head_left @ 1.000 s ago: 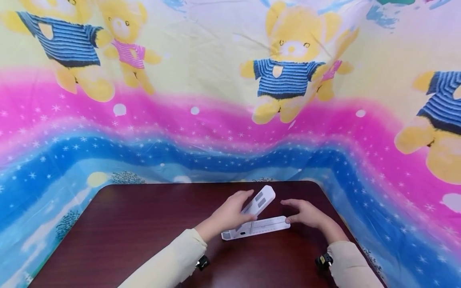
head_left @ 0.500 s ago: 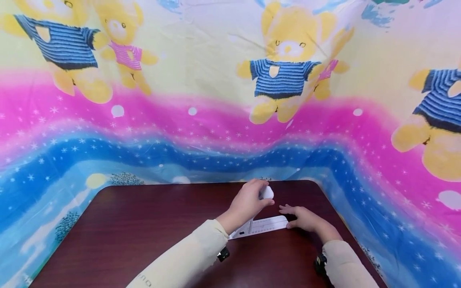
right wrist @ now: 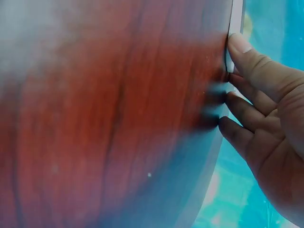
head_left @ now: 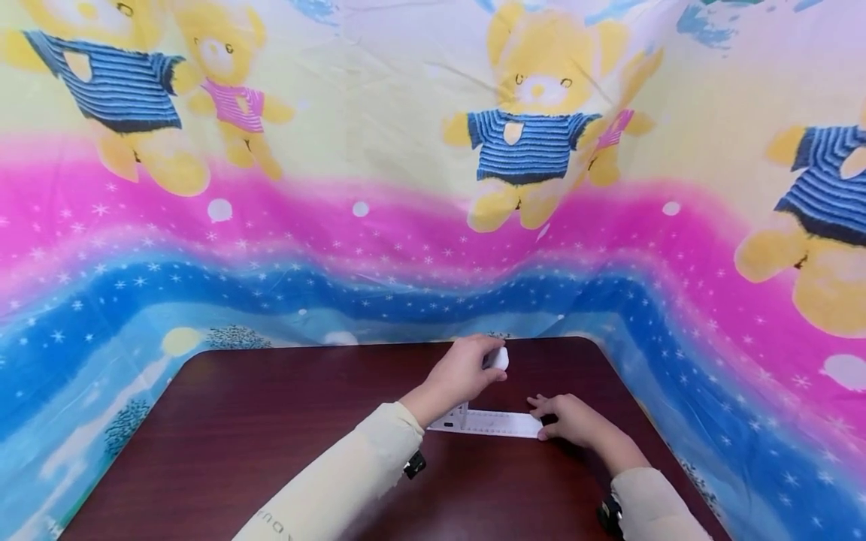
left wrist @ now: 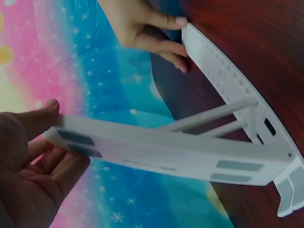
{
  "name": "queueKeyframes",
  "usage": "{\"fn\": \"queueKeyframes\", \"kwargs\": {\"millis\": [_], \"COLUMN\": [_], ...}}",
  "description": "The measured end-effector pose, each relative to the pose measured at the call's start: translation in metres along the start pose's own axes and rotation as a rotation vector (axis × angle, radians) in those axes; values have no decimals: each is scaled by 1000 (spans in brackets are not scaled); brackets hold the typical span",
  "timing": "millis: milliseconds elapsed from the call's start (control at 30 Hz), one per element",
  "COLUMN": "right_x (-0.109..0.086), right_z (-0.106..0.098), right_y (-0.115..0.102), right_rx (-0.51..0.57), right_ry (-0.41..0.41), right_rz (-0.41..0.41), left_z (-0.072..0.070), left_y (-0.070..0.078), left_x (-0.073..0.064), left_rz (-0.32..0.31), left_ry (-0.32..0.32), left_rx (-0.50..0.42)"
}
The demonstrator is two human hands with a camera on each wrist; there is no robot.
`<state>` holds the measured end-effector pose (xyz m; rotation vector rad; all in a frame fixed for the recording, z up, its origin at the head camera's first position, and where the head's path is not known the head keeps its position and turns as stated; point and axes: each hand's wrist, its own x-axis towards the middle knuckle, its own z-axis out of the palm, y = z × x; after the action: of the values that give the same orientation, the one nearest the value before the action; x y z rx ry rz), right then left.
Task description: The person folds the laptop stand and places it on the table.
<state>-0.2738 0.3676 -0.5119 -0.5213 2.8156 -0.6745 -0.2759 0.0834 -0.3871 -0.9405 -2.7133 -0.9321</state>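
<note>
A white folding laptop stand (left wrist: 156,147) with grey pads stands opened at an angle, its slim struts (left wrist: 213,114) joining the two sections. My left hand (head_left: 460,368) grips the raised section near its free end (head_left: 501,359), thumb on one side and fingers on the other. On the table lies the lower section (head_left: 497,423), which has rows of notches along it. With thumb and finger, my right hand (head_left: 575,421) pinches the far right end of that lower section. In the head view, the left hand and forearm hide much of the raised section and the hinge end.
The dark reddish-brown table (head_left: 271,421) has rounded far corners. Behind it and along its sides hangs a cloth (head_left: 399,225) printed with bears and snowflakes. Both wrists carry a small black camera, such as the left one (head_left: 414,464).
The left hand has shifted right along the raised section to its free end. The lower section has turned a little, its right end coming nearer the front, with the right hand following.
</note>
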Motion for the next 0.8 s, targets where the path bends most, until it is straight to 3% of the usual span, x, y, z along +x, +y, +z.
{"fn": "queueKeyframes", "kwargs": {"millis": [267,433,667,800], "right_x": [-8,-14,-19,-19], "right_z": [2,5,9,13], "right_y": [-9,-17,-19,-25], "right_rx": [-20,-67,-78,-111], "right_ry": [-13,-47,-20,-46], "right_rz": [-34,-73,-94,-157], "left_z": [-2,-1,0,0], "left_y": [-8,-10,-8,-12], "left_x": [-3,-9,-14,-16], "left_rz": [76,119,132,140], "left_ry": [3,26,56,71], "left_rx": [-26,24,42,28]}}
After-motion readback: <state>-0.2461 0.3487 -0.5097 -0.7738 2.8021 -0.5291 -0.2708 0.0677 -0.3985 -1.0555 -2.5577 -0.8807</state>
